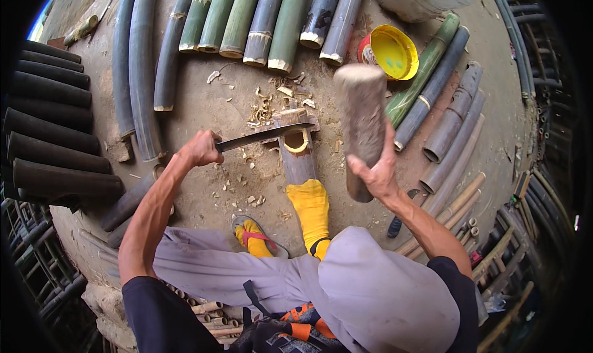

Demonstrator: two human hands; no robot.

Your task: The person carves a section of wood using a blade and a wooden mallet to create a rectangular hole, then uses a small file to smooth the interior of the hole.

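My left hand [201, 149] is closed round the handle of a long machete [262, 136], whose blade lies across a notched bamboo pole [298, 158] in front of me. A pale curved cut edge shows in the bamboo's opening, right below the blade. My yellow-socked foot [309, 201] rests on the near part of this pole. To the right, my right hand [378, 175] grips a thick wooden mallet [361, 109], raised upright and slightly blurred. Its head stands apart from the machete's tip. Bamboo shavings [264, 110] lie beside the pole.
A row of bamboo poles [238, 22] lies at the far side, and more poles [432, 84] lie at the right. Near them stands a yellow tub [395, 51]. Dark bamboo pieces [58, 133] are stacked at the left. A sandalled foot [256, 238] is on the ground.
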